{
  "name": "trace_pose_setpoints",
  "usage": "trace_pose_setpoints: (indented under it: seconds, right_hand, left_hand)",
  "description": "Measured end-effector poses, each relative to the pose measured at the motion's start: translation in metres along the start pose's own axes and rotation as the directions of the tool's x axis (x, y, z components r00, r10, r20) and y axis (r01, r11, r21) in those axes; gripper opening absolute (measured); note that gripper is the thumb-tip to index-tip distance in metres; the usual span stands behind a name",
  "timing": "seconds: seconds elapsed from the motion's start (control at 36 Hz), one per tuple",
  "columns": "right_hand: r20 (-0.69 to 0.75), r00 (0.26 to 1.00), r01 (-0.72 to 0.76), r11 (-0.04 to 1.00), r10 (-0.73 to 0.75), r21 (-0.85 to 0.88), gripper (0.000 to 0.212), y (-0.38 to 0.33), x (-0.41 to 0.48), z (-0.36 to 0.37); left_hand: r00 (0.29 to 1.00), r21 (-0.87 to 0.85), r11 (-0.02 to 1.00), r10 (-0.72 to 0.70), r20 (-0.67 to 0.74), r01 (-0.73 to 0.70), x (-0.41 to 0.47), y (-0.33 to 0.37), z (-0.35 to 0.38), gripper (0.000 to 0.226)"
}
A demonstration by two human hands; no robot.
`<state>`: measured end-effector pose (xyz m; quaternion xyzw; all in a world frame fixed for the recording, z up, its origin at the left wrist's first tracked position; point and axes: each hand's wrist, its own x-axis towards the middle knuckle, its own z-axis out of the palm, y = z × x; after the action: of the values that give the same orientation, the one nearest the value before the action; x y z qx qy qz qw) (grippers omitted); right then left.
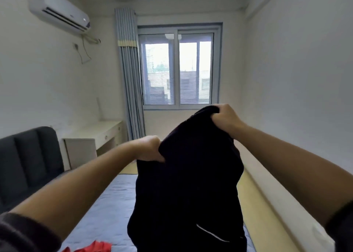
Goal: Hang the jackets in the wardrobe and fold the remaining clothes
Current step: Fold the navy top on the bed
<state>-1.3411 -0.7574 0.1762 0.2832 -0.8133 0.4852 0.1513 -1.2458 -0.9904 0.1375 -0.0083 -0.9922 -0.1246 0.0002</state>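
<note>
Down at the left a red garment (pixel 93 247) lies on the blue bed (pixel 107 200), not yet dealt with. My left hand (pixel 150 148) is bunched round one top edge of the black garment (pixel 191 185), fingers curled into the cloth, held up over the bed. The garment hangs in the air between my arms, its bulk dropping straight down out of the bottom of the view. A pale line shows low on it, and I cannot tell whether it is a jacket or something to fold. My right hand (pixel 227 119) clutches the other top edge, higher and further out than the left. To do this well I should level the two hands, spread them until the top edge draws taut, and give one shake so the shape shows, then find shoulders or waistband before choosing hanger or fold
</note>
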Motion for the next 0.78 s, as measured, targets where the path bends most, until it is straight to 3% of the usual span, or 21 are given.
trace_pose_setpoints:
  seconds: [0.08,0.17,0.22,0.28,0.33,0.36,0.39,0.47,0.56,0.67,0.75,0.78]
  right_hand:
    - [-0.101,0.994,-0.036,0.998,0.031,-0.048,0.027,0.008,0.005,-0.013]
    - [-0.083,0.994,-0.088,0.953,0.066,-0.291,0.02,0.025,0.0,-0.026]
    - [0.124,0.978,-0.104,0.904,0.169,-0.415,0.029,0.031,-0.007,-0.026]
    - [0.406,0.878,-0.099,0.927,0.253,-0.362,0.055,0.026,-0.019,-0.015]
    - [0.604,0.777,-0.057,0.976,0.176,-0.211,0.078,0.017,-0.031,0.008]
    - [0.631,0.767,-0.02,0.988,0.112,-0.152,0.075,0.015,-0.036,0.023]
    - [0.608,0.791,-0.003,0.994,0.069,-0.109,0.062,0.014,-0.041,0.037]
    - [0.359,0.931,-0.069,0.998,0.068,-0.009,0.025,0.019,-0.047,0.06]
    - [0.165,0.98,-0.108,0.994,0.108,-0.005,0.019,0.033,-0.046,0.059]
    - [0.007,0.976,-0.219,0.975,0.219,0.02,0.024,0.05,-0.046,0.053]
    - [-0.135,0.907,-0.376,0.912,0.398,0.166,0.025,0.069,-0.044,0.039]
    - [-0.149,0.878,-0.419,0.882,0.454,0.217,0.026,0.075,-0.045,0.034]
  left_hand:
    - [0.999,-0.398,0.916,-0.047,0.024,0.053,-0.007,-0.036,0.014,0.008]
    - [0.994,-0.726,0.687,-0.091,-0.068,0.013,-0.011,-0.053,0.026,0.013]
    - [0.975,-0.782,0.619,-0.124,-0.182,-0.067,-0.009,-0.043,0.029,0.011]
    - [0.964,-0.782,0.608,-0.1,-0.247,-0.138,-0.002,-0.021,0.024,0.013]
    - [0.961,-0.733,0.654,-0.031,-0.274,-0.188,0.003,0.007,0.014,0.014]
    - [0.961,-0.689,0.697,0.003,-0.278,-0.201,0.006,0.02,0.01,0.014]
    - [0.963,-0.64,0.742,0.032,-0.267,-0.202,0.009,0.031,0.008,0.015]
    - [0.984,-0.52,0.838,0.098,-0.152,-0.164,0.01,0.046,0.012,0.02]
    - [0.989,-0.427,0.892,0.139,-0.05,-0.147,0.005,0.032,0.036,0.022]
    - [1.0,-0.284,0.959,-0.014,0.015,0.018,-0.002,-0.014,0.087,0.007]
    - [0.986,-0.448,0.878,-0.143,0.091,0.169,-0.013,-0.059,0.116,0.011]
    - [0.981,-0.491,0.851,-0.184,0.056,0.187,-0.016,-0.072,0.123,0.015]
